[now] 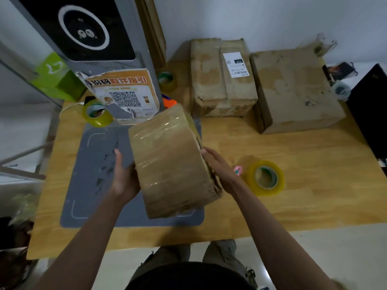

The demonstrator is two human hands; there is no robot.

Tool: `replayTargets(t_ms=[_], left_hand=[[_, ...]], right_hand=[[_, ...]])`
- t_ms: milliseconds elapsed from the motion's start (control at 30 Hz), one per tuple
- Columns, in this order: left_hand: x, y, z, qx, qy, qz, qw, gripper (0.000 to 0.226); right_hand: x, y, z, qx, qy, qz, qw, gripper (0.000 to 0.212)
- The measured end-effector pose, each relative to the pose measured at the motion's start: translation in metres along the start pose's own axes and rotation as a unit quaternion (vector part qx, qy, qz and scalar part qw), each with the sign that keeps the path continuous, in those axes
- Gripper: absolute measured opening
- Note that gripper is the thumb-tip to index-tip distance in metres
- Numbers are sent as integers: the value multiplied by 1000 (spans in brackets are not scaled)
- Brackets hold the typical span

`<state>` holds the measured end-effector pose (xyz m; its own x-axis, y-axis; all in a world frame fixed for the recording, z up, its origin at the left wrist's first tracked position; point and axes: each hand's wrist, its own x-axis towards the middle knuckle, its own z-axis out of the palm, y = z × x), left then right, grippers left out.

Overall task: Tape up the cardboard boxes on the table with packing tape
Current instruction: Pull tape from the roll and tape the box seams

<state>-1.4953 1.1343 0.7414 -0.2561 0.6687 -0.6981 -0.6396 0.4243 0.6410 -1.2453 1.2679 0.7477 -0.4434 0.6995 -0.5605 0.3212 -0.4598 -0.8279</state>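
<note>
While both hands (123, 174) hide its sides, taped box (169, 162), blurred edges

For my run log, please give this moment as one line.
left hand: holds box side | right hand: holds other side | box: lifted over mat, taped | tape roll: on table
</note>
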Motion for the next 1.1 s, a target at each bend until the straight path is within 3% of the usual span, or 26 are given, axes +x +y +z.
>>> replayTargets(t_ms=[67,167,233,467,567,633,767,867,1000,1100], left_hand=[[-3,-2,2,26,-17,12,999,85],[2,-2,5,103,34,-3,994,74],[6,2,7,97,35,-3,995,71],[32,-2,17,209,108,88,968,63],[59,-5,12,202,40,73,976,74],[26,11,34,184,25,34,982,80],[-13,22,61,160,-45,16,986,55],[-12,27,69,198,-70,42,977,52],[-2,44,104,254,-129,42,958,77],[-5,47,153,288,-172,73,939,64]], right_hand=[[-4,3,5,16,-18,25,999,55],[-8,-5,10,7,14,10,1000,75],[-10,-18,5,3,33,-16,999,83],[-20,-43,-11,72,-88,-108,988,55],[-8,-32,1,46,-53,-93,993,70],[-5,-19,6,35,-39,-56,997,75],[-11,-6,21,74,-50,26,996,66],[-15,-17,16,86,-32,11,996,59],[-29,-47,-24,66,29,-24,997,63],[-45,-63,-72,36,72,-35,996,70]])
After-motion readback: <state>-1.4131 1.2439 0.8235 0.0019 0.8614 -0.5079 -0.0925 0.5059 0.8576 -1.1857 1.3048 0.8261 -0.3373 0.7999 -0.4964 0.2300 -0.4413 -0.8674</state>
